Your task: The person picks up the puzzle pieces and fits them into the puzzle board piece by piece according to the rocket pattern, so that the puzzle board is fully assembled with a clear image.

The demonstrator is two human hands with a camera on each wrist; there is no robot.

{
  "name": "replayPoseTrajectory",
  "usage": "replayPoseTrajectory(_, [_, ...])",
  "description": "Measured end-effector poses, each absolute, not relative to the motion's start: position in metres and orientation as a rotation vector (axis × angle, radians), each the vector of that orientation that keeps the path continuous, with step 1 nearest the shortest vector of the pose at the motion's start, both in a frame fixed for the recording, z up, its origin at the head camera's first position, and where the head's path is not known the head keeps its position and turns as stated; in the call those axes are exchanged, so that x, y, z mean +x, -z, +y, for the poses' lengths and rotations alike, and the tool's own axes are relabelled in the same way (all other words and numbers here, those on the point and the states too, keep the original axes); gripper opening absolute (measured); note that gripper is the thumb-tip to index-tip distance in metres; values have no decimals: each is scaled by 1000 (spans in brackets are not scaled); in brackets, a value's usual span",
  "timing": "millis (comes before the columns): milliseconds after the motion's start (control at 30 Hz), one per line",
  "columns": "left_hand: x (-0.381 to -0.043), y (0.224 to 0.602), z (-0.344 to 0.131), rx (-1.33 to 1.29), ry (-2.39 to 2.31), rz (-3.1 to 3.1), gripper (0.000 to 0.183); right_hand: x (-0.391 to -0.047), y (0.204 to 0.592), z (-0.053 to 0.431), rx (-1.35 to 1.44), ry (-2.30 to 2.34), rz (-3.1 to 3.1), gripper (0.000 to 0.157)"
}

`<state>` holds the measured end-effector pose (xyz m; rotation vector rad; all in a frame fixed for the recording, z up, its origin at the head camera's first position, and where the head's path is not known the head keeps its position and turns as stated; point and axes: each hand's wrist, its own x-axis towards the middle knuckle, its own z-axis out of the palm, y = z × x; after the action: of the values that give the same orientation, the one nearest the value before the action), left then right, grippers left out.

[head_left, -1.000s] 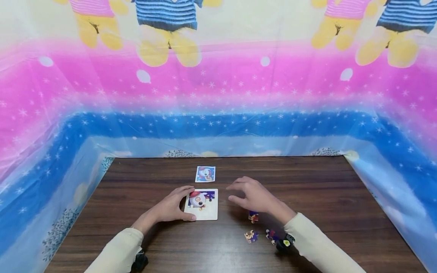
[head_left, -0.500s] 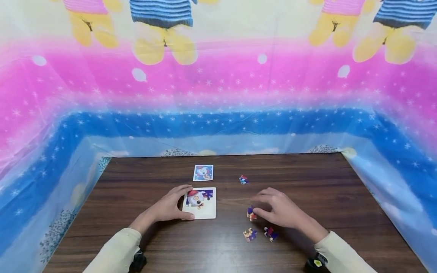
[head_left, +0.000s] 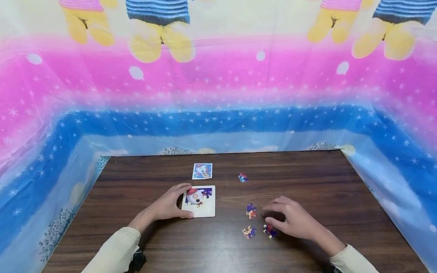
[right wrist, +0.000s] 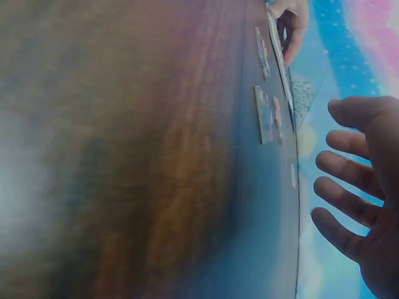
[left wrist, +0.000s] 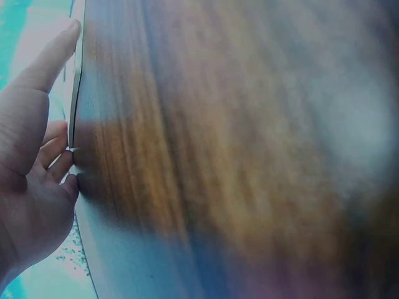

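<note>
Gripping the puzzle board (head_left: 207, 211) on the desk (head_left: 150, 172) with my left hand's (head_left: 168, 204) fingers. Right hand's (head_left: 295, 220) fingers relaxed, empty, near the red-purple puzzle piece (head_left: 268, 231). Best pinch its edges lightly, board steady.

A bare strip of dark brown wooden tabletop (head_left: 230, 206) runs between the square white puzzle board (head_left: 207, 211) and three small multicoloured jigsaw pieces (head_left: 251, 211), the obstacles nearest the right hand (head_left: 294, 220); the left hand (head_left: 168, 204) blocks the board's left edge.
</note>
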<state>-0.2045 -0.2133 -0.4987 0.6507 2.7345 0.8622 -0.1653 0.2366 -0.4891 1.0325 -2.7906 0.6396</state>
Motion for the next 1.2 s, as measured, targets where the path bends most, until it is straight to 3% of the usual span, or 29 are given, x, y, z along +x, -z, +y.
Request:
replayPoseTrajectory(267, [-205, 498, -213, 638, -859, 2731, 103, -157, 497, 247, 1085, -666, -2810, 25])
replayPoseTrajectory(600, [-206, 501, -214, 641, -848, 2746, 103, -150, 501, 248, 1107, -668, -2884, 31])
replayPoseTrajectory(767, [-205, 501, -214, 641, -854, 2745, 103, -152, 502, 247, 1178, -648, -2867, 22])
replayPoseTrajectory(967, [-205, 500, -214, 637, -855, 2743, 103, -152, 498, 248, 1107, -580, -2923, 36])
replayPoseTrajectory(1200, [-204, 498, -213, 635, -857, 2741, 103, -151, 501, 253, 1003, -528, -2915, 24])
